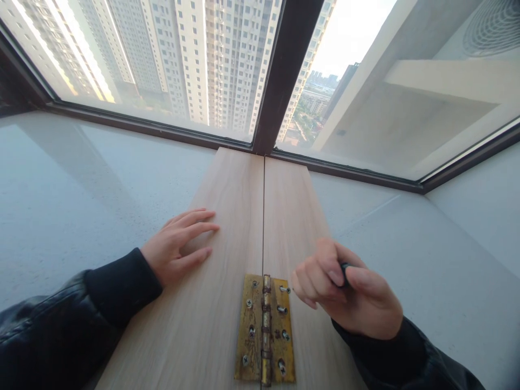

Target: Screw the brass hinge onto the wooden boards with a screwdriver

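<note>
Two pale wooden boards [239, 206] lie side by side on a grey sill, joined by a brass hinge [265, 329] with several screws in its leaves. My left hand [179, 245] rests flat on the left board with fingers stretched out. My right hand [345, 290] is curled round a dark tool handle [346, 269], held just right of the hinge's upper right corner, where one screw [285, 290] stands proud of the leaf. The tool's tip is hidden by my fingers.
The grey sill [81, 195] runs left and right of the boards. A dark window frame [280, 81] rises at the boards' far end, with tall buildings beyond the glass. A white wall [479, 216] closes the right side.
</note>
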The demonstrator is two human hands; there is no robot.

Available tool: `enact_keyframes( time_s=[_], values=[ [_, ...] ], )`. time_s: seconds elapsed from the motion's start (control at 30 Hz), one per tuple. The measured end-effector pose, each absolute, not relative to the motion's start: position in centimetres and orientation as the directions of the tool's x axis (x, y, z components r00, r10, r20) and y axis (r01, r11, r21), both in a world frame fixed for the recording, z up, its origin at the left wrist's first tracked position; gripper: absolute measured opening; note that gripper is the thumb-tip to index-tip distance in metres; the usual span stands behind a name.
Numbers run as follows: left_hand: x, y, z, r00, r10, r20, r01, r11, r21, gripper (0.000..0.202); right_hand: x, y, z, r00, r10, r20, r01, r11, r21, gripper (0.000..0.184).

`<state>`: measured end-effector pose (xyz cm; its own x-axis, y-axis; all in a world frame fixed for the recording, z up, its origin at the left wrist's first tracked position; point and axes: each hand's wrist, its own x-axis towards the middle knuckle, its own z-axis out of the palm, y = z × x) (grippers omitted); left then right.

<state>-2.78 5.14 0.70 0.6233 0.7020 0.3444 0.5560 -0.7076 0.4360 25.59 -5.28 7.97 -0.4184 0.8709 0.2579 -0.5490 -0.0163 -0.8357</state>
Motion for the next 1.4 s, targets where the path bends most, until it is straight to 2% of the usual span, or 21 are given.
enact_keyframes(
  time_s=[0.1,0.2,0.5,0.77,0.93,1.07,1.17,1.27,1.4],
  values=[
    [-2.8,5.2,0.6,0.626,0.700,0.345,0.553,-0.710,0.436,0.036,25.4,-7.0,8.6,-0.240,0.944,0.226,-0.596,0.040,-0.802,0.030],
    [-2.8,5.2,0.6,0.624,0.703,0.342,0.556,-0.706,0.438,0.036,24.8,-8.4,8.0,-0.135,0.968,0.212,-0.611,0.088,-0.786,0.033],
    [-2.8,5.2,0.7,0.626,0.706,0.332,0.559,-0.703,0.440,0.037,23.9,-8.4,6.3,-0.199,0.960,0.196,-0.593,0.042,-0.804,0.034],
    [-2.7,5.1,0.9,0.622,0.706,0.340,0.558,-0.703,0.441,0.036,24.1,-8.4,6.1,-0.162,0.965,0.206,-0.553,0.085,-0.829,0.032],
    [-2.7,5.0,0.9,0.618,0.710,0.336,0.562,-0.699,0.443,0.036,24.2,-8.8,5.9,0.002,0.972,0.237,-0.385,0.219,-0.897,0.025],
    [-2.7,5.0,1.0,0.621,0.712,0.328,0.564,-0.696,0.444,0.037,25.1,-9.9,5.6,0.075,0.962,0.264,-0.229,0.274,-0.934,0.035],
    [-2.7,5.0,1.0,0.620,0.714,0.324,0.566,-0.694,0.445,0.037,25.9,-10.6,5.4,0.101,0.932,0.349,-0.094,0.359,-0.929,0.028],
    [-2.7,5.0,1.0,0.622,0.711,0.330,0.561,-0.697,0.445,0.037,26.5,-10.9,5.2,0.099,0.905,0.414,-0.030,0.419,-0.908,0.018],
    [-2.7,5.1,0.9,0.627,0.704,0.335,0.555,-0.705,0.442,0.036,26.4,-11.2,5.0,0.140,0.883,0.448,0.063,0.444,-0.894,0.015]
  ],
)
